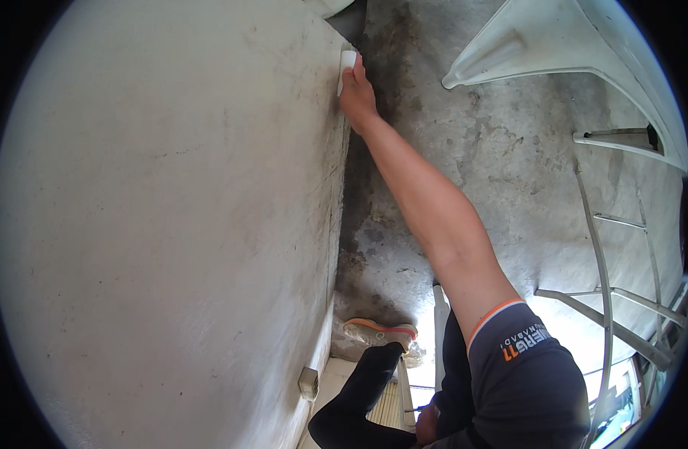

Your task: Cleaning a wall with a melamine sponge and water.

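White block point(348, 58), far, at left wall point(187, 187): probably light; hold by sides. Right hand point(357, 91) gripping it; left hand point(427, 424), near: grip unclear.

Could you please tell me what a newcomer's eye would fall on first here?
Most likely the bare right arm, slanting across the middle to the right hand, which grips a small white object at the edge of the pale wall on the left. Next, perhaps, the curved white furniture piece at upper right, and the stained grey floor between.
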Available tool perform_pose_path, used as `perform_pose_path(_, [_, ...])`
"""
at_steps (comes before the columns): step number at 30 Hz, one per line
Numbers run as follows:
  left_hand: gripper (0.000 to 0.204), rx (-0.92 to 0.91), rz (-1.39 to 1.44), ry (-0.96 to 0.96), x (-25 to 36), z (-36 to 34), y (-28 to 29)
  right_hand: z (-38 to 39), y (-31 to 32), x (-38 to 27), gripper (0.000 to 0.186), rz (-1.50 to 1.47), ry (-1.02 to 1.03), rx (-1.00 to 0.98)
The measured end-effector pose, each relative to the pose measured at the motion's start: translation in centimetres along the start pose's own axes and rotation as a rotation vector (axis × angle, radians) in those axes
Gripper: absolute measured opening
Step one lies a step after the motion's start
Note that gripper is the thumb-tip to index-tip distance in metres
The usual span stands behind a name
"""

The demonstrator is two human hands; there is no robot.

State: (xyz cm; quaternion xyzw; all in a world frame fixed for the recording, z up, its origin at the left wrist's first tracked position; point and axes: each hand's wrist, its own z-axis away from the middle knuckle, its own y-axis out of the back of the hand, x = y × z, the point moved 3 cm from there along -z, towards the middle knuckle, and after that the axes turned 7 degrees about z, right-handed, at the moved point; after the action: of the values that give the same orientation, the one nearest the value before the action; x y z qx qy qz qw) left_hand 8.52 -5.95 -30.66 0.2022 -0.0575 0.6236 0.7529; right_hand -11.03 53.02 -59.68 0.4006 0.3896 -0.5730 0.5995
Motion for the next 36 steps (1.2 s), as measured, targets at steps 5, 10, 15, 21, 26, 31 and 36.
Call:
perform_pose_path(5, [0.078,-0.010,0.005,-0.001,0.0,-0.1,0.3,7.6,-1.7,-1.6,0.052,0.046,0.341,0.052])
perform_pose_path(10, [0.078,-0.012,0.004,-0.007,-0.3,0.1,0.5,15.6,-1.8,-3.6,0.053,0.002,0.285,-0.056])
perform_pose_path(15, [0.078,-0.039,0.017,-0.013,-0.2,0.6,0.3,9.7,-0.4,-6.8,0.050,-0.143,0.324,0.000])
perform_pose_path(21, [0.079,-0.024,0.028,-0.005,-0.6,0.8,0.6,16.7,-1.0,-19.0,0.056,-0.028,0.818,-0.064])
perform_pose_path(26, [0.079,-0.028,0.035,-0.014,-0.5,1.1,0.3,24.5,-2.2,-12.5,0.053,-0.048,1.132,-0.085])
perform_pose_path(31, [0.079,-0.016,0.052,-0.030,-0.4,1.4,-0.1,15.0,-1.3,-7.9,0.054,0.027,0.596,-0.006])
perform_pose_path(36, [0.080,-0.021,0.063,-0.042,-0.3,1.5,-0.1,9.6,-0.6,-12.4,0.053,-0.032,0.470,0.105])
